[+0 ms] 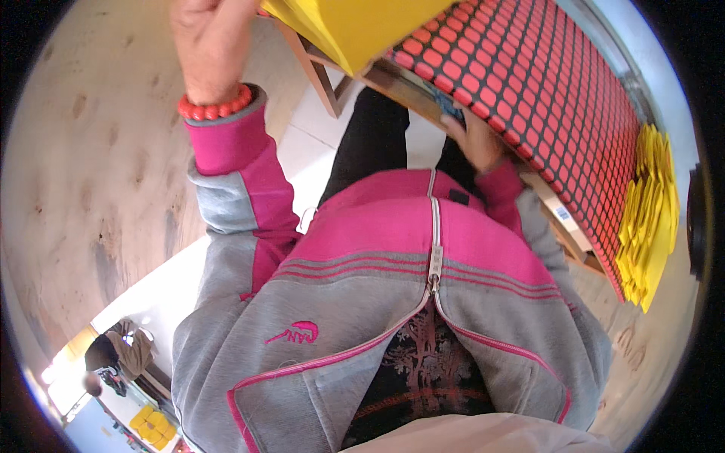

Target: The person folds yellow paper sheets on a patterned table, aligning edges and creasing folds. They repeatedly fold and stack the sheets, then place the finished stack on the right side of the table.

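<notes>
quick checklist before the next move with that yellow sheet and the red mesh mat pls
1. Left hand on the yellow sheet: cannot tell, the fingers run out of the top of the picture.
2. Right hand placed at the near edge of the red mesh mat: ok, it rests at the edge.
3. What the right hand grips: cannot tell, the fingers are hidden.
4. Stack of yellow sheets within sight at the mat's right end: ok.
5. Wooden table frame under the mat: ok, it shows along the near edge.
</notes>
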Demonstrator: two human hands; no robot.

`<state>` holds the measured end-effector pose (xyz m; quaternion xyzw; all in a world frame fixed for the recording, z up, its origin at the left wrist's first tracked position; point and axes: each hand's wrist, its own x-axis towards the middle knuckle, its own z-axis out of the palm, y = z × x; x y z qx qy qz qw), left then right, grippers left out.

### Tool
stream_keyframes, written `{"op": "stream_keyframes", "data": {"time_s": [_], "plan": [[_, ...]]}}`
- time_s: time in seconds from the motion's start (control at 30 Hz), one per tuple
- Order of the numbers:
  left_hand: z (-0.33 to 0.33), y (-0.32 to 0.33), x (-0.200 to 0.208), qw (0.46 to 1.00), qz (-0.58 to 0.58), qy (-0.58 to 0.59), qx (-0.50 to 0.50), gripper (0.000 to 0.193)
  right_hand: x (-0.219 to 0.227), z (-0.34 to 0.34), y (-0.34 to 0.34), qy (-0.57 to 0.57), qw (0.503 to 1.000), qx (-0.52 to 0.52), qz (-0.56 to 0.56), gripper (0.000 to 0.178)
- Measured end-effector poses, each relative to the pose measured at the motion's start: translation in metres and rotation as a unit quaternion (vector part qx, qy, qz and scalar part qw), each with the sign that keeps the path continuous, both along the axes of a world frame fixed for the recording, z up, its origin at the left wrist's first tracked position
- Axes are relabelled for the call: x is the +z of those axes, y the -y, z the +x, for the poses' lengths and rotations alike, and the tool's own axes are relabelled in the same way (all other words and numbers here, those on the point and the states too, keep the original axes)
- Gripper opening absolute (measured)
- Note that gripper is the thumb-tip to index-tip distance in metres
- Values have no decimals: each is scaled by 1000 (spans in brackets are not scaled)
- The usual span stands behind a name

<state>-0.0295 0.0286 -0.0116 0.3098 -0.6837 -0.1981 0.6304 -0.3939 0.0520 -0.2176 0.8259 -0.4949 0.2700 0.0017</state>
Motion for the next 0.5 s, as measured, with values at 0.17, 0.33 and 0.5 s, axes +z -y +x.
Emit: {"op": "stream_keyframes", "data": {"time_s": [0.17,0.33,0.5], "plan": [[-3,5,6,995,-88,53,-17,17,106,18,-47,-79,944,215,237,23],[2,1,8,995,-61,72,-36,17,235,44,-36,96,931,348,51,19],[7,1,10,992,-62,104,-19,24,302,89,21,0,915,361,-178,21]]}}
